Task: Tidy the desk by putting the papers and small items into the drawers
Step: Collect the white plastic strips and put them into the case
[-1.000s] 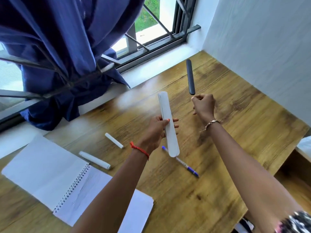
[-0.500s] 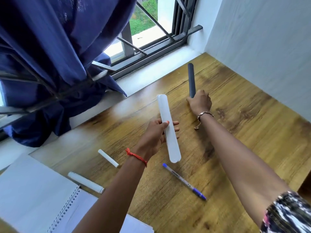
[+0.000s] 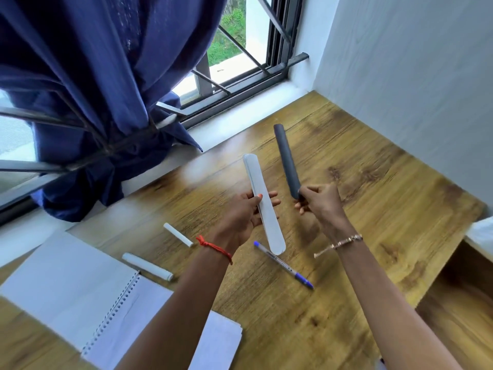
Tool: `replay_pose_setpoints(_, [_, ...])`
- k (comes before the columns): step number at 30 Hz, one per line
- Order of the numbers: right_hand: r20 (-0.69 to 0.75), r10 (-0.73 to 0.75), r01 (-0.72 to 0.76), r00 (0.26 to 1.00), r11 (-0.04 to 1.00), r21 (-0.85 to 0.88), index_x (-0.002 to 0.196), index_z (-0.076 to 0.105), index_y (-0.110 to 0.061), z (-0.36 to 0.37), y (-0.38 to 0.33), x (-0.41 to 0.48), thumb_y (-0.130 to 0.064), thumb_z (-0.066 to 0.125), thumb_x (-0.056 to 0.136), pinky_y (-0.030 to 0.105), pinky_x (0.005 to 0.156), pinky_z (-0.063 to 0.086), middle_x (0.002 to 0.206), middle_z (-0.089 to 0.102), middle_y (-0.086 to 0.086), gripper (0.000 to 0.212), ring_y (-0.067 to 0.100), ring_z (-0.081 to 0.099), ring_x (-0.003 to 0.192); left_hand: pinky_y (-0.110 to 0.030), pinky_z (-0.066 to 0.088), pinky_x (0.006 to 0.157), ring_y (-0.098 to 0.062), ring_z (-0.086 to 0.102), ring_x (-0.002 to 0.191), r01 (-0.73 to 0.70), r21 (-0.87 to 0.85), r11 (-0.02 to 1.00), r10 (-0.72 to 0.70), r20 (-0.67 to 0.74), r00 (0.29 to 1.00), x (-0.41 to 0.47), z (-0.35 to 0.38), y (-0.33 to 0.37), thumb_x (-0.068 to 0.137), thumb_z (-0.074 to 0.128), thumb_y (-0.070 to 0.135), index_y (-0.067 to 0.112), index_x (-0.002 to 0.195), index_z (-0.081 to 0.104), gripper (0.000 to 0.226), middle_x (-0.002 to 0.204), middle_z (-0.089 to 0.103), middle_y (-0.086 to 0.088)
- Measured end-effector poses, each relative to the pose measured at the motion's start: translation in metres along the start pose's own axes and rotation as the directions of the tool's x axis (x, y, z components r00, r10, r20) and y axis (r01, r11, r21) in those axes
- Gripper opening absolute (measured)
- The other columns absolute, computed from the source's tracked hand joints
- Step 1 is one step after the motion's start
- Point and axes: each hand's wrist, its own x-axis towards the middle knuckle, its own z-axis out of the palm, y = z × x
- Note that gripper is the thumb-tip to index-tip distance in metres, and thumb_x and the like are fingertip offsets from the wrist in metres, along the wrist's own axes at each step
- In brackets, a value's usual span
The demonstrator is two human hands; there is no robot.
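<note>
Left hand (image 3: 237,220) grips white strip (image 3: 253,172), right hand (image 3: 322,201) holds dark stick (image 3: 286,161) by its near end; I fear it levers loose.

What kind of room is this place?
Probably a study corner in a home: a wooden desk sits against a barred window with a blue curtain, and a spiral notebook and pen lie on it.

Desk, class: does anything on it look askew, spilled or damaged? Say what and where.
Nothing looks spilled or damaged. The blue pen, short white stick and longer white stick lie loose at differing angles near the open notebook.
</note>
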Motion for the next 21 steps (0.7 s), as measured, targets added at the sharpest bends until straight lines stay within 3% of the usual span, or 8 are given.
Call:
replay_pose_setpoints(4, [0.129, 0.052, -0.049, 0.990, 0.999, -0.023, 0.067, 0.068, -0.002, -0.016, 0.014, -0.065, 0.001, 0.060, 0.083, 0.022, 0.041, 0.040, 0.048, 0.056, 0.005, 0.018, 0.013, 0.046, 0.041, -0.043, 0.055, 0.072, -0.021, 0.062, 0.088, -0.020, -0.037, 0.999, 0.018, -0.058, 0.998, -0.026, 0.003, -0.009, 0.099, 0.037, 0.005, -0.004, 0.128, 0.044, 0.031, 0.100, 0.063, -0.010])
replay_pose_setpoints(8, [0.208, 0.068, -0.043, 0.976, 0.991, -0.124, 0.073, 0.068, 0.012, -0.027, 0.024, -0.114, -0.001, 0.060, 0.083, 0.027, 0.045, 0.037, 0.055, 0.050, 0.010, 0.017, 0.018, 0.041, 0.043, -0.049, 0.046, 0.086, -0.028, 0.054, 0.087, -0.019, -0.066, 0.998, 0.009, -0.144, 0.990, -0.056, 0.001, -0.027, 0.097, 0.042, 0.006, -0.003, 0.121, 0.050, 0.027, 0.102, 0.055, -0.014])
replay_pose_setpoints(13, [0.300, 0.066, 0.034, 0.952, 0.948, -0.317, 0.079, 0.075, -0.003, -0.040, 0.024, -0.170, -0.007, 0.061, 0.084, 0.024, 0.050, 0.041, 0.051, 0.058, -0.001, 0.015, 0.012, 0.046, 0.047, -0.041, 0.049, 0.070, -0.025, 0.058, 0.082, -0.024, -0.135, 0.991, 0.010, -0.101, 0.995, -0.107, -0.002, -0.055, 0.099, 0.039, 0.015, 0.002, 0.105, 0.053, 0.020, 0.091, 0.059, -0.010])
replay_pose_setpoints(16, [0.371, 0.085, 0.065, 0.925, 0.925, -0.374, 0.082, 0.070, 0.009, -0.042, 0.029, -0.199, -0.004, 0.056, 0.086, 0.026, 0.052, 0.040, 0.050, 0.060, -0.016, 0.019, 0.017, 0.044, 0.055, -0.039, 0.052, 0.072, -0.024, 0.062, 0.087, -0.011, -0.168, 0.986, 0.006, -0.030, 1.000, -0.131, -0.009, -0.077, 0.101, 0.035, 0.017, 0.002, 0.103, 0.058, 0.028, 0.098, 0.064, -0.012])
replay_pose_setpoints(18, [0.404, 0.115, 0.094, 0.908, 0.883, -0.461, 0.091, 0.067, 0.013, -0.043, 0.036, -0.220, -0.005, 0.053, 0.088, 0.024, 0.053, 0.040, 0.046, 0.057, -0.023, 0.022, 0.015, 0.045, 0.056, -0.038, 0.054, 0.071, -0.024, 0.065, 0.089, 0.000, -0.197, 0.981, -0.005, -0.024, 1.000, -0.146, -0.013, -0.093, 0.101, 0.034, 0.014, 0.000, 0.110, 0.056, 0.027, 0.103, 0.064, -0.014])
replay_pose_setpoints(21, [0.419, 0.116, 0.150, 0.901, 0.821, -0.551, 0.092, 0.071, -0.003, -0.042, 0.046, -0.249, -0.016, 0.057, 0.089, 0.033, 0.059, 0.048, 0.060, 0.062, -0.012, 0.020, 0.013, 0.054, 0.061, -0.036, 0.057, 0.065, -0.022, 0.067, 0.086, 0.001, -0.206, 0.979, -0.006, -0.023, 1.000, -0.167, -0.016, -0.113, 0.100, 0.034, 0.010, -0.005, 0.125, 0.047, 0.032, 0.107, 0.065, -0.013])
